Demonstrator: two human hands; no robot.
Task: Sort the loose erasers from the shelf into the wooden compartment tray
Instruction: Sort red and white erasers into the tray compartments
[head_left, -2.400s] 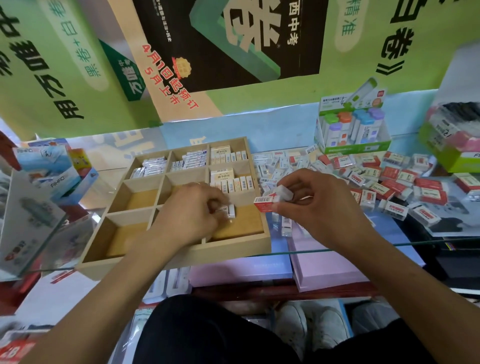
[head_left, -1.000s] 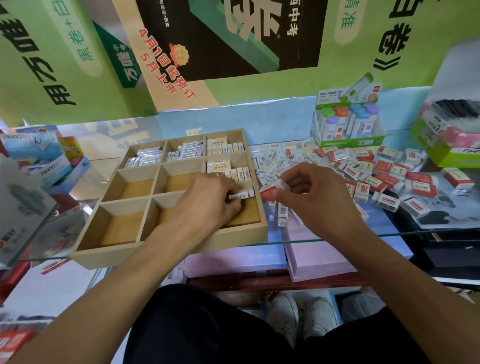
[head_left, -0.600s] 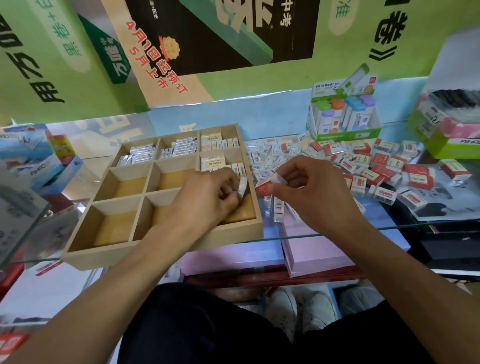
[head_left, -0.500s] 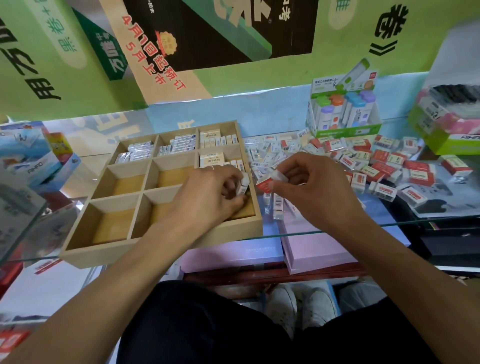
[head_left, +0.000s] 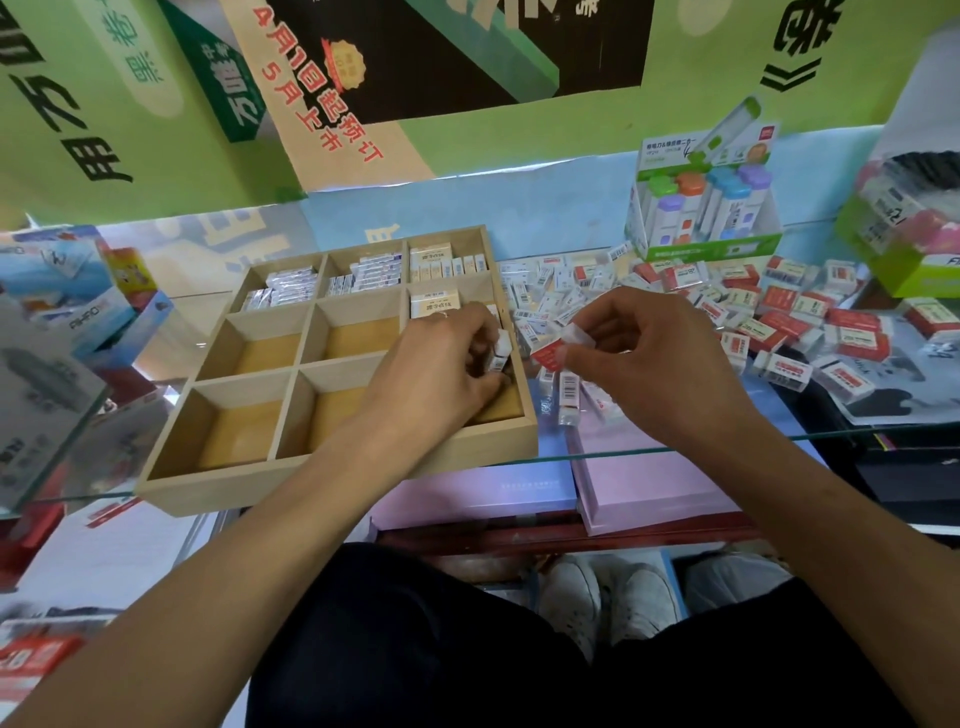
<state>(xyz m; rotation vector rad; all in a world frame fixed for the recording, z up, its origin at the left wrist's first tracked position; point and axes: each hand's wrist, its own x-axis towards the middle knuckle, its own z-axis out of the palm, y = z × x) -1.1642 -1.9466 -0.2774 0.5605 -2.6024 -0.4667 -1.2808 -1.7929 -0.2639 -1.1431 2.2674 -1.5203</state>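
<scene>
Boxed stationery stacked at far left, near shelf edge. Wooden compartment tray on glass shelf, front wall flush with glass lip; back three cells filled, four left and middle cells bare. Left hand over tray's right column, fingers curled round small white eraser just inside right wall. Right hand just beside tray, pinching red-sleeved eraser above shelf. Loose erasers heaped right of tray, reaching green display box at back. Narrow bare strip along front edge.
</scene>
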